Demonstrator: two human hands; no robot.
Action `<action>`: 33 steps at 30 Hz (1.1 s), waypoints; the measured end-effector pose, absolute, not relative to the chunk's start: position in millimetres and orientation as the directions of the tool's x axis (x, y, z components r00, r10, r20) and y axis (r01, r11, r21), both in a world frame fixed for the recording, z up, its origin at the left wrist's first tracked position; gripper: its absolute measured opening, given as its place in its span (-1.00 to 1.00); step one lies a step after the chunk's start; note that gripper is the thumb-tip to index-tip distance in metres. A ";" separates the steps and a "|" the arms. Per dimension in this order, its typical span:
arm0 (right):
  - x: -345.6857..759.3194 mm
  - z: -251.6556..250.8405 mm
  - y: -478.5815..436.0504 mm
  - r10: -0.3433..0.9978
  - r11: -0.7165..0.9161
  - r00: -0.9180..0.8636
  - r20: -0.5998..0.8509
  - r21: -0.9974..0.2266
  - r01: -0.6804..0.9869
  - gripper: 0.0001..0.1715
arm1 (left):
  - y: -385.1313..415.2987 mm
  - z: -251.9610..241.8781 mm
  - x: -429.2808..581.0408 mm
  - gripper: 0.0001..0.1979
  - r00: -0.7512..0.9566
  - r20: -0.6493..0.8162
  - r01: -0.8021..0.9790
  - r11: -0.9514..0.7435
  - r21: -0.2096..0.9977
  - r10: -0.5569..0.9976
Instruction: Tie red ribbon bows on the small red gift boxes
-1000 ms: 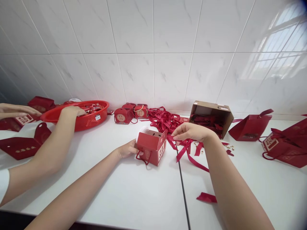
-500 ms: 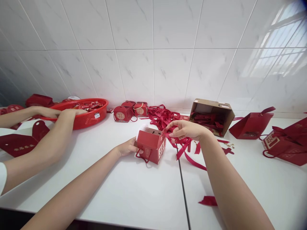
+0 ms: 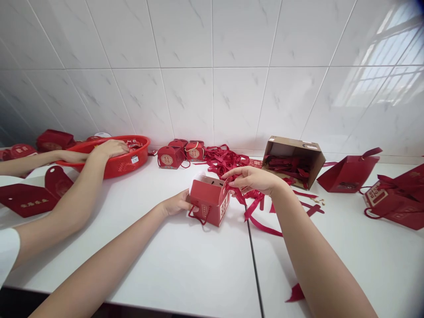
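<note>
A small red gift box [image 3: 206, 198] with printed white characters and a dark red cord handle stands on the white table. My left hand [image 3: 178, 203] grips its left side, thumb near the cord. At the right end of the box, my right hand [image 3: 248, 180] pinches a red ribbon [image 3: 265, 226] by the box's end flap. The fingertips reach over the top edge and partly hide where ribbon and flap meet. The ribbon trails down to the right and passes beneath my right forearm. A ribbon end [image 3: 296, 293] shows near that forearm.
Tangled red ribbons [image 3: 225, 159] lie behind the box, beside small finished boxes [image 3: 170, 157]. An open cardboard box [image 3: 293, 165] holds more ribbon. Red bags [image 3: 351, 172] stand at right. On the left, a co-worker's hands [image 3: 111, 149] are at a red basket [image 3: 124, 167], near a red folded carton [image 3: 29, 196].
My right hand has moved slightly left over the box top. The loose ribbon end near my forearm has shifted down and right. The co-worker's nearer hand has lifted out of the basket contents.
</note>
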State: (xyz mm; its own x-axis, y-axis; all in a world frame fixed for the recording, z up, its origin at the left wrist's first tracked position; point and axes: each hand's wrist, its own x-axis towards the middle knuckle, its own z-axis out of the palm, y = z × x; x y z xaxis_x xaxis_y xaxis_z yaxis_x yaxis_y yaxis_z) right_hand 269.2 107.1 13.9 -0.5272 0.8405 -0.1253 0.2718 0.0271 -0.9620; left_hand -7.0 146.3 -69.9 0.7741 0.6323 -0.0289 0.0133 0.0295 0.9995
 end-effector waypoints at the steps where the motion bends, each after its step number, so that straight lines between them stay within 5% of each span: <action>1: 269.9 14.6 106.4 0.841 0.031 -0.528 -0.118 -0.964 0.264 -0.64 | 146.3 -69.7 -7.0 -0.37 0.773 -0.030 0.018 0.025 1.000 0.634; 11: 281.5 16.3 104.8 0.834 0.044 -0.551 -0.033 -0.991 0.125 -0.64 | 141.9 -66.3 -5.0 -0.31 0.789 -0.042 0.026 0.035 0.999 0.613; 33: 260.6 4.9 113.0 0.796 -0.002 -0.595 -0.109 -0.984 0.178 -0.56 | 146.9 -70.6 -8.1 -0.39 0.774 -0.055 0.026 0.056 0.998 0.631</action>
State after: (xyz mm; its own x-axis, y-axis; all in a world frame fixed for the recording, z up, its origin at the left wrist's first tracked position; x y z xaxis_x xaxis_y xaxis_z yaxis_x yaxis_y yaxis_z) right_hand 260.6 113.0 4.9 -0.5950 0.7963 -0.1091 0.1779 -0.0019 -0.9840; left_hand -8.1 146.9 -70.6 0.7742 0.6305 -0.0550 0.0255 0.0557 0.9981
